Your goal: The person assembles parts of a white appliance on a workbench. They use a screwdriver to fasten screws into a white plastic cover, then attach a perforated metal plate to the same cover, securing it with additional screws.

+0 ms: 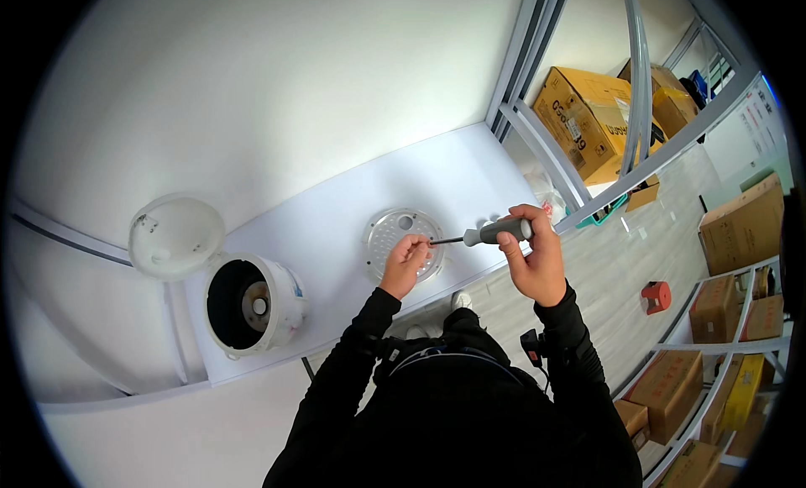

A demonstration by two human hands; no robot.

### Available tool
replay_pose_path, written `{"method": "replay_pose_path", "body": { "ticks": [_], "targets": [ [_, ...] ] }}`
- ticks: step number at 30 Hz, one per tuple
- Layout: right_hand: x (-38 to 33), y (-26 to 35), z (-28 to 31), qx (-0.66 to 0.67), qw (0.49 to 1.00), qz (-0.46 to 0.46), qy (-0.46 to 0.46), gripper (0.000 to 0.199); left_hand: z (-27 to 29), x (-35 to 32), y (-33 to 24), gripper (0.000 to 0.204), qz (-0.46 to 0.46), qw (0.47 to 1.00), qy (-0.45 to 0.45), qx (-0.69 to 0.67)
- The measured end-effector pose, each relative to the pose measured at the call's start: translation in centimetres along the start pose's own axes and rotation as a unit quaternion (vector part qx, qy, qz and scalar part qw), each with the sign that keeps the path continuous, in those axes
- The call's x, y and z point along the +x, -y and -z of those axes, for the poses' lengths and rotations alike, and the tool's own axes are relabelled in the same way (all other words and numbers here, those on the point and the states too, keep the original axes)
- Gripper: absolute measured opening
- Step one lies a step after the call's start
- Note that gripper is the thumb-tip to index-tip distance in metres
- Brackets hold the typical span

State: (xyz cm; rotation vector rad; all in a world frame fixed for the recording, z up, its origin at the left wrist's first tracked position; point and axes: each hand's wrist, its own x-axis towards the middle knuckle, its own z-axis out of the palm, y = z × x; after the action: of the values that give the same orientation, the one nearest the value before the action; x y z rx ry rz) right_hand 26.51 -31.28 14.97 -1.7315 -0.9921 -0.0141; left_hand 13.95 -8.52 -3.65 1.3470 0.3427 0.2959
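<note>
In my right hand [539, 259] is a screwdriver [494, 231] with a grey handle, its dark shaft pointing left. My left hand [405, 266] is closed in a pinch at the screwdriver's tip; what sits between those fingers is too small to make out. Both hands are above a round metal plate [384, 238] full of small holes, which lies on the white table near its front edge. My left hand partly covers that plate.
A white rice cooker [290, 296] with its lid [176, 238] raised stands at the table's left end, its dark inside showing. Grey metal posts [514, 64] rise at the right. Beyond are a yellow carton [588, 110], a red round object [656, 296] and shelves of boxes [667, 391].
</note>
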Motion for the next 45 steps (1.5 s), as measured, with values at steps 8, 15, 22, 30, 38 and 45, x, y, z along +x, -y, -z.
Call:
{"method": "replay_pose_path", "body": {
  "ticks": [8, 15, 22, 30, 38, 45],
  "targets": [
    [0.4, 0.5, 0.1, -0.058, 0.995, -0.007, 0.078, 0.043, -1.0, -1.8, 1.2, 0.026, -0.066, 0.942, -0.076, 0.321],
    [0.6, -1.7, -0.4, -0.064, 0.986, 0.044, 0.148, 0.040, -3.4, -3.0, 2.5, 0.024, -0.079, 0.868, -0.112, 0.477],
    [0.5, -3.3, -0.4, -0.058, 0.977, 0.064, 0.195, 0.039, -4.5, -3.3, 3.1, 0.018, -0.084, 0.849, -0.166, 0.495],
    [0.6, -4.5, -1.1, -0.026, 0.973, 0.094, 0.210, 0.040, -4.4, -3.1, 3.2, 0.016, -0.054, 0.854, -0.171, 0.489],
    [1.3, -4.6, -1.4, -0.032, 0.970, 0.091, 0.222, 0.039, -4.1, -2.9, 2.9, 0.021, -0.034, 0.858, -0.161, 0.487],
    [1.4, -4.9, -1.6, -0.034, 0.969, 0.082, 0.231, 0.039, -3.8, -2.6, 3.2, 0.019, -0.044, 0.870, -0.155, 0.466]
  ]
}}
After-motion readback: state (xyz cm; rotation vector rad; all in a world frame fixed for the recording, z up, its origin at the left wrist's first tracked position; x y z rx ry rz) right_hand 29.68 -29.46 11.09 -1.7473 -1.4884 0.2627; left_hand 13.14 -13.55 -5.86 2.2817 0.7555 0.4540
